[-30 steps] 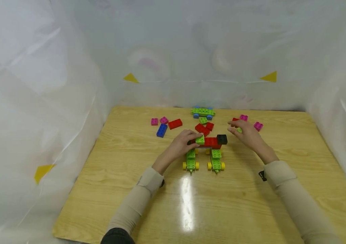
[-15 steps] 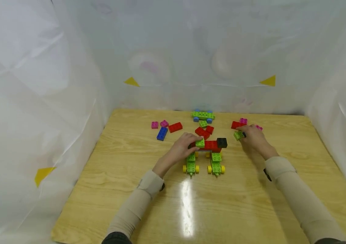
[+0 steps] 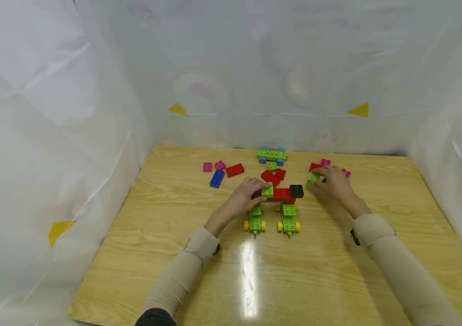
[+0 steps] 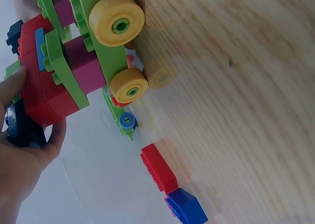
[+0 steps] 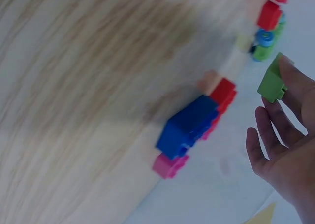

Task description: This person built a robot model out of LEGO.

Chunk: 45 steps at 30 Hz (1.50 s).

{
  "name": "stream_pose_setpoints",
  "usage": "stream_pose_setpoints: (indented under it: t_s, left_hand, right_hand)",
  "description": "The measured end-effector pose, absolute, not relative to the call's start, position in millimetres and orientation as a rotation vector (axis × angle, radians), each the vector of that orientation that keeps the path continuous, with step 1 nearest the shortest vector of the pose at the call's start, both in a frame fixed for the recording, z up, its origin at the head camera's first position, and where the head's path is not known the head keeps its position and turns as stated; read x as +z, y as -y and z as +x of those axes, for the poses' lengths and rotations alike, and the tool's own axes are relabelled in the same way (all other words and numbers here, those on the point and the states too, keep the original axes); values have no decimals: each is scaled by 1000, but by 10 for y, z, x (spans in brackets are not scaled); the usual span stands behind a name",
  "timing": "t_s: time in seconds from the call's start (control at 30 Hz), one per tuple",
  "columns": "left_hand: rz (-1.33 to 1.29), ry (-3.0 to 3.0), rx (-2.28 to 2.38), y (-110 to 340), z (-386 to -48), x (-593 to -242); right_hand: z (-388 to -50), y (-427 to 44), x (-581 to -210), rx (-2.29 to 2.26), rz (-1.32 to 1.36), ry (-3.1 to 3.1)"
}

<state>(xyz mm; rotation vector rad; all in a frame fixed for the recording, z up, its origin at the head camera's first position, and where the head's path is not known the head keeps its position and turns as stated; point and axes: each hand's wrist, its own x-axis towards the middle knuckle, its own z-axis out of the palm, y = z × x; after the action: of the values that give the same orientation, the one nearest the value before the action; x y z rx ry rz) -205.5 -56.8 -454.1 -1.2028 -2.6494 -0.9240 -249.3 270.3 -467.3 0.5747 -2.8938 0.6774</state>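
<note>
My left hand (image 3: 242, 198) grips the left end of a built toy of stacked bricks. Its red body (image 3: 283, 195) bears a green brick (image 3: 267, 192) and, at the right end, a black brick (image 3: 296, 190). Purple bricks (image 4: 84, 64) lie between the body and two green bases with yellow wheels (image 4: 117, 20). Another black brick (image 4: 23, 128) sits within the left fingers in the left wrist view. To the right, my right hand (image 3: 337, 183) pinches a small green brick (image 5: 272, 81) between thumb and fingers, above the table and apart from the toy.
Behind the toy are loose red bricks (image 3: 270, 177) and a green base with blue wheels (image 3: 271, 155). A blue brick (image 3: 217, 178), a red brick (image 3: 234, 170) and pink bricks (image 3: 208, 167) lie at left. Near the right hand are another blue brick (image 5: 184, 128) and a pink brick (image 3: 325, 161).
My right hand has reached down to the loose bricks at right, taken hold of the green one and moved it slightly left. My left hand keeps its grip on the toy.
</note>
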Motion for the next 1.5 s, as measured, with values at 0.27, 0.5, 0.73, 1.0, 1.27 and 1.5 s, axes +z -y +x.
stream_pose_setpoints:
  t_s: [0.27, 0.5, 0.73, 1.0, 1.27, 1.5]
  left_hand:
    - [-1206, 2622, -919, 570, -2074, -4561]
    - [-1196, 2648, -937, 573, -2071, -4562]
    - [-1168, 2681, -920, 564, -2075, -4567]
    - [-1130, 2727, -926, 562, -2048, -4582]
    - [-1095, 2784, -923, 551, -2045, -4579]
    - [-1105, 2804, -919, 557, -2043, -4536]
  right_hand:
    - [-2316, -2370, -4300, 932, 704, 2672]
    - [-2098, -2021, -4078, 946, 956, 2607]
    - [-2034, -1899, -4150, 907, 1021, 2682]
    - [-2039, -1822, -4251, 906, 1073, 2684]
    - [-2017, -1808, -4218, 874, 1090, 2710]
    - [-2015, -1793, -4192, 871, 1104, 2714]
